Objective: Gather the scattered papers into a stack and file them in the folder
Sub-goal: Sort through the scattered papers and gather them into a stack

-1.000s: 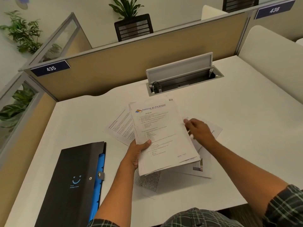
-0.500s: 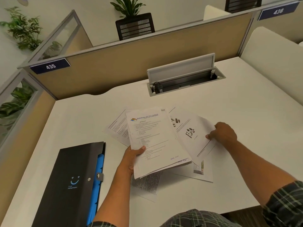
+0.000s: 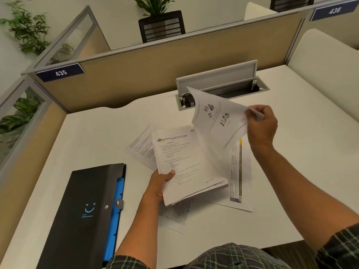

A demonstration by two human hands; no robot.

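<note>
My left hand (image 3: 158, 186) grips a stack of printed papers (image 3: 186, 164) by its lower left edge, thumb on top, holding it tilted above the desk. Up in the air to the right of the stack hangs a single sheet with dark pictures (image 3: 217, 115), pinched by its right edge in my right hand (image 3: 261, 125). Loose sheets still lie on the white desk (image 3: 93, 136): one at the left under the stack (image 3: 140, 148), one below it (image 3: 173, 216), one with a yellow stripe (image 3: 240, 171) on the right. A black folder with blue dividers (image 3: 85, 216) lies closed at the lower left.
An open cable tray with a raised grey lid (image 3: 219, 80) sits at the back of the desk, just behind the lifted sheet. Beige partition panels (image 3: 155, 68) wall the desk at the back and left. A white divider (image 3: 326, 61) stands on the right.
My right hand has lifted the pictured sheet off the desk, up and toward the cable tray. My left hand holds the stack in about the same place.
</note>
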